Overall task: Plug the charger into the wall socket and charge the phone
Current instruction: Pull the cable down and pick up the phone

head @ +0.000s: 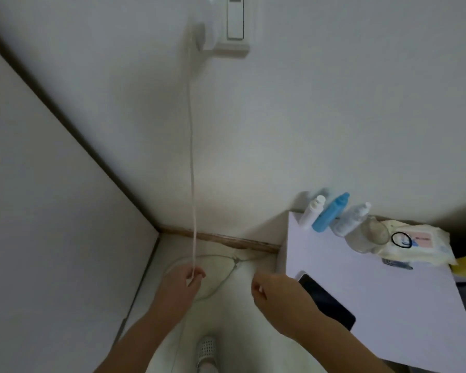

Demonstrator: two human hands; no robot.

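A white charger (199, 36) sits plugged into the wall socket (228, 47) at the top of the view. Its white cable (191, 157) hangs straight down the wall to my left hand (183, 284), which pinches it near the floor. My right hand (275, 294) is closed with something small and white at its fingertips, apparently the cable's end. A black phone (326, 300) lies screen up on the white table (361, 278), just right of my right hand and partly hidden by it.
At the table's back stand a white bottle (312, 211), a blue bottle (331, 211), a clear bottle (353, 219) and a glass jar (369, 235), beside a wipes pack (420, 243). A thin grey wire (226, 275) loops on the floor. A white panel stands at the left.
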